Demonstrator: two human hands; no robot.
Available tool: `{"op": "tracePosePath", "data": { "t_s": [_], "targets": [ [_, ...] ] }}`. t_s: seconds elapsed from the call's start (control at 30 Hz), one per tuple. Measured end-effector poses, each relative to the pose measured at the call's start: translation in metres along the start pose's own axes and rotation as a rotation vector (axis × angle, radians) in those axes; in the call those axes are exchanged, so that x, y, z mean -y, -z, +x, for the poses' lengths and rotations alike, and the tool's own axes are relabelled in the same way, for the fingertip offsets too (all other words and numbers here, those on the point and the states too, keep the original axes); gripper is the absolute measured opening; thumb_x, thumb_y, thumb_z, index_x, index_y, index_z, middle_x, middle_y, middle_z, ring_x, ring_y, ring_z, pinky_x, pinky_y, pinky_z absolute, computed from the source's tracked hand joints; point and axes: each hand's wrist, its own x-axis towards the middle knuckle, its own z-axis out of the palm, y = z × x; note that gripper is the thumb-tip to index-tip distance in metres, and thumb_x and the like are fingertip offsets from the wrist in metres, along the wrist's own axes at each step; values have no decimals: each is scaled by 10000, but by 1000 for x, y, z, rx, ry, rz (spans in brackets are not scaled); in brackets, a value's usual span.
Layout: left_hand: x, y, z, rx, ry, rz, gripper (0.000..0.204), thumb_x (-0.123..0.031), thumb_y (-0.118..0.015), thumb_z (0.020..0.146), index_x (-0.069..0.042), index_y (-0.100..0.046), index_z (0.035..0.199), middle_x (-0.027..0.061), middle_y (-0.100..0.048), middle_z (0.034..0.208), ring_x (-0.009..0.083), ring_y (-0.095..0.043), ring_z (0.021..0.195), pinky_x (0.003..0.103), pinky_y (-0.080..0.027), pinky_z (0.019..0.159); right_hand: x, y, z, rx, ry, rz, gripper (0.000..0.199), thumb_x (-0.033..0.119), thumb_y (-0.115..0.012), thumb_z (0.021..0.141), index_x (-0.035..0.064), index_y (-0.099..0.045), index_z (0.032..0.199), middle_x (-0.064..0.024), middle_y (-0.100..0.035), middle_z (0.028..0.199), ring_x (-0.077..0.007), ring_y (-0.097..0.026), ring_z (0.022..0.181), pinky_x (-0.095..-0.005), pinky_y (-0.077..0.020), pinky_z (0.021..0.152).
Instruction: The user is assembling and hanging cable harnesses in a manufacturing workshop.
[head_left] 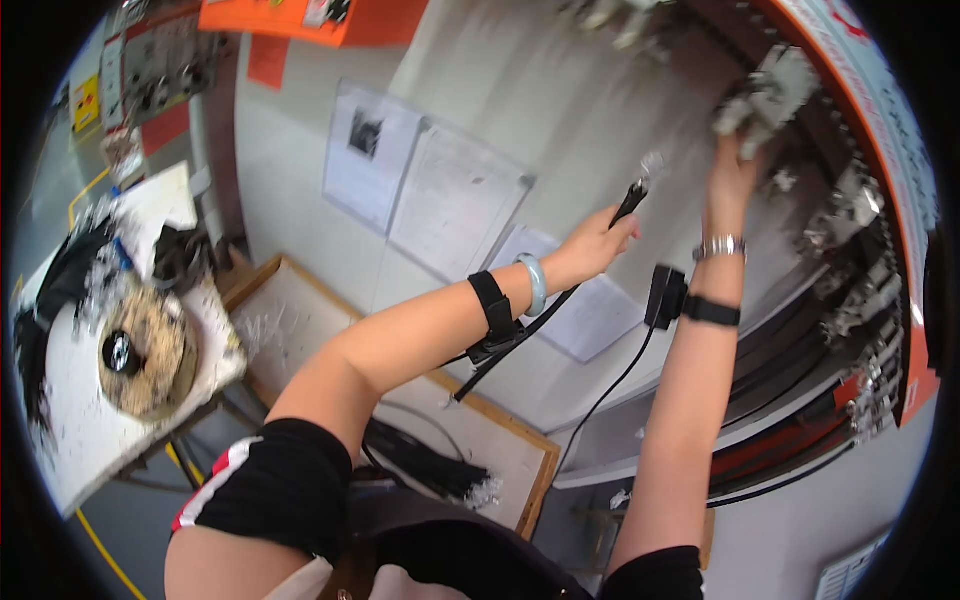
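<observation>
My left hand (590,245) is closed around a black cable (628,204) near the middle of the view. The cable's upper end carries a shiny, clear or metallic tip (652,163), blurred. Its other part trails down below my forearm. My right hand (734,175) reaches up at the upper right, its fingers closed on a light grey clamp-like fixture (785,88) on a panel. The fixture partly hides the fingertips, and motion blurs them.
More metal fixtures (858,205) line the orange-edged panel (915,300) on the right. Paper sheets (455,195) hang on the grey wall. A wood-edged tray (540,480) below holds a black cable bundle (425,458). At left, a white table (70,470) bears a round worn block (160,370).
</observation>
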Motion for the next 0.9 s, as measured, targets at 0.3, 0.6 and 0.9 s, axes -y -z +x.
{"op": "tracePosePath", "data": {
  "t_s": [0.3,0.6,0.9],
  "targets": [
    [23,105,-82,-449,38,-233,255,-282,-444,901,-48,-496,813,-13,-437,610,92,-408,503,246,-371,470,-35,-39,-367,865,-873,463,289,170,-522,893,-16,-507,1113,-15,-552,709,-93,-528,628,-229,-437,623],
    [207,250,-304,-851,527,-79,307,-318,-394,939,-87,-534,792,25,-566,704,125,-522,620,274,-438,558,-95,56,-521,1263,-1092,-59,204,242,-626,826,41,-606,858,21,-508,586,-66,-456,504,-225,-369,474],
    [258,240,-411,-642,1200,109,302,-370,-508,868,-79,-589,855,31,-585,797,133,-557,683,315,-463,534,-119,94,-580,1437,-1136,-334,264,273,-607,821,9,-593,809,-54,-544,609,-150,-509,542,-287,-404,517]
  ]
}}
